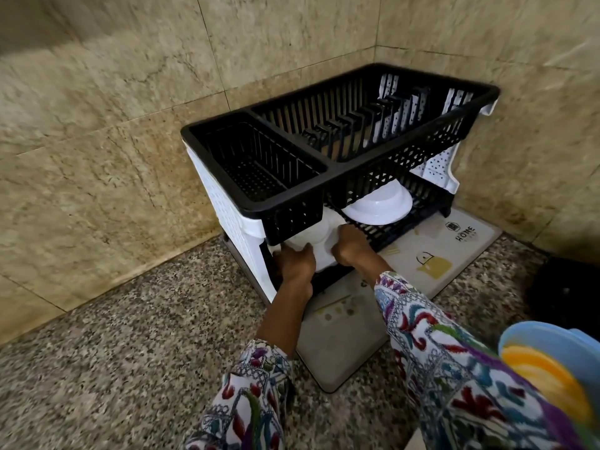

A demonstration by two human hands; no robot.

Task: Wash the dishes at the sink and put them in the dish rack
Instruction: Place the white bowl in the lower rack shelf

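Observation:
A two-tier dish rack (292, 206) with black baskets and white side panels stands in the counter's corner. On its lower shelf a white bowl (378, 204) lies upside down at the right. At the shelf's left end both hands hold a white dish (319, 243), which is partly hidden under the upper basket. My left hand (297, 263) grips the dish's left side. My right hand (352, 245) grips its right side. The upper basket holds no dishes that I can see.
A printed drying mat (435, 251) lies under the rack on the speckled granite counter (130, 336). Blue and orange plastic dishes (552, 368) sit at the right edge. A dark object (568, 293) lies beyond them. Tiled walls close the corner.

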